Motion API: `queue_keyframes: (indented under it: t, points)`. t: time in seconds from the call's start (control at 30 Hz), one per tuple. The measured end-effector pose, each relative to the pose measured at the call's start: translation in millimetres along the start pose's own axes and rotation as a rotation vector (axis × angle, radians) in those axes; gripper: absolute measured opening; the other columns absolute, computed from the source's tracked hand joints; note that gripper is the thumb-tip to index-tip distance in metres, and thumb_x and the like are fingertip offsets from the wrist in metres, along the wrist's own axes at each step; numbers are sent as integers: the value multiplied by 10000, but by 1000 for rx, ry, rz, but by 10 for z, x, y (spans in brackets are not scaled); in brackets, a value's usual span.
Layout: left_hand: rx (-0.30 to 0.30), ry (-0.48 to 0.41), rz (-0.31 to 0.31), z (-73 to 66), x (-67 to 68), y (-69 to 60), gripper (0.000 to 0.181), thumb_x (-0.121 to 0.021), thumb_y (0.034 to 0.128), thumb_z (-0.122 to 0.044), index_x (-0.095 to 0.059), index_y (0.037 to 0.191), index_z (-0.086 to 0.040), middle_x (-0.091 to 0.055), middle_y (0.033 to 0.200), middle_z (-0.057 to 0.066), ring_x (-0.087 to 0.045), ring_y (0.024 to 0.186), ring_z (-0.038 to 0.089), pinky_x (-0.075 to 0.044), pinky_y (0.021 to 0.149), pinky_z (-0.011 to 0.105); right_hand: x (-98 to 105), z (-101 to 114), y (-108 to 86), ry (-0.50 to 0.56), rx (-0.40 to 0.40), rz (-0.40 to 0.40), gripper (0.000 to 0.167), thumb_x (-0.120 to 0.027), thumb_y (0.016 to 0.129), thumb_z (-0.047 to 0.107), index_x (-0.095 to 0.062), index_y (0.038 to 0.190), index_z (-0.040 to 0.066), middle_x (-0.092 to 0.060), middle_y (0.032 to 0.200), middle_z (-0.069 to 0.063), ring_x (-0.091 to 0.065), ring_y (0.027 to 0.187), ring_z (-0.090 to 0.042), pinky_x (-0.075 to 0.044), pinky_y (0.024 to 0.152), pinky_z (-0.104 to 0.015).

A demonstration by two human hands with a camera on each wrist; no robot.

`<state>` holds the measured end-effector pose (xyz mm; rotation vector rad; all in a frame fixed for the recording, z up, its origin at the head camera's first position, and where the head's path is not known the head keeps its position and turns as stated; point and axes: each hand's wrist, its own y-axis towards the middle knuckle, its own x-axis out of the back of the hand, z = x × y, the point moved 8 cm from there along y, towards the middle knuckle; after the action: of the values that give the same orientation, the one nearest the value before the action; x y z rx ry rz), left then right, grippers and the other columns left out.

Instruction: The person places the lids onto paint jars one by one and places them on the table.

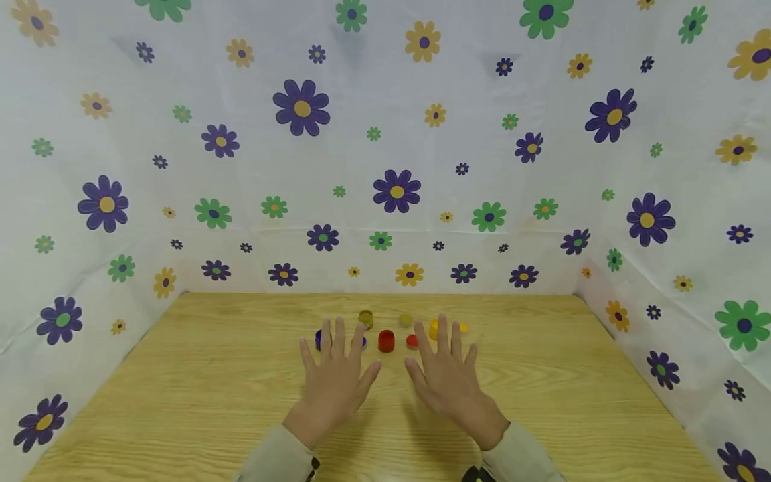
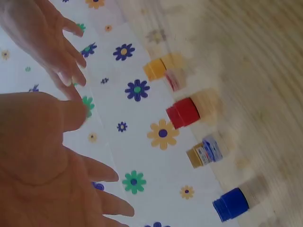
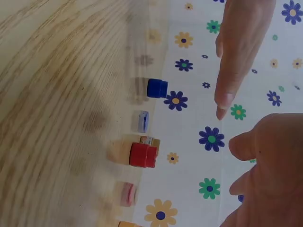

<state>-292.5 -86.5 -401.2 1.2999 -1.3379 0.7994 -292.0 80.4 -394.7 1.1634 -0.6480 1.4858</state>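
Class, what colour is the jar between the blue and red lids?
Red; the jar shows best in the left wrist view.

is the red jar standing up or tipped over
Upright. In both wrist views the red jar has its wider body against the table and its narrower neck pointing away from it.

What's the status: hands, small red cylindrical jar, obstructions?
Left hand and right hand: fingers spread, gripping nothing.
Red jar upright on light woodgrain table, untouched.
Head view: left hand partly hides small blue cylindrical jar.
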Motion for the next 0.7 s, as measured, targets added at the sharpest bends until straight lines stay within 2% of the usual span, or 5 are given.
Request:
queue_keyframes:
  t: [0.13,0.27,0.4,0.5,0.7]
  points:
    - [-33,1,-120,162,147,100,710,-740,954,-312,-450,1515,13,-421,1540,344,-391,1435,557,-450,1017,730,100,127,103,-1,139,-126,512,-629,1023,213,-497,1474,8,-393,1556,-358,-429,1403,-580,-464,1038,-696]
    - [21,-136,-147,466,230,290,663,-808,888,-170,-518,1442,51,-558,1387,315,-538,1273,521,-582,863,595,133,271,290,69,250,-161,333,-742,922,66,-673,1238,-13,-666,1286,-240,-663,1149,-410,-598,894,-516]
    - [119,-255,-74,828,163,499,665,-819,867,-142,-532,1427,71,-565,1394,312,-529,1297,510,-525,1013,588,5,408,510,121,315,-72,179,-738,908,21,-741,1083,-19,-762,1065,-166,-716,951,-308,-609,839,-425]
    - [165,-339,21,1032,-15,593,713,-846,838,-130,-514,1430,92,-543,1437,316,-515,1331,503,-467,1089,596,-186,474,640,123,358,10,166,-722,916,5,-759,1077,-16,-778,1033,-160,-723,889,-280,-609,801,-368]
    - [255,-519,182,1224,-251,667,715,-856,830,-131,-520,1429,67,-556,1435,305,-561,1291,485,-492,1057,592,-440,621,870,0,396,90,180,-759,916,53,-780,1093,30,-784,1145,-99,-750,1008,-229,-608,864,-314]
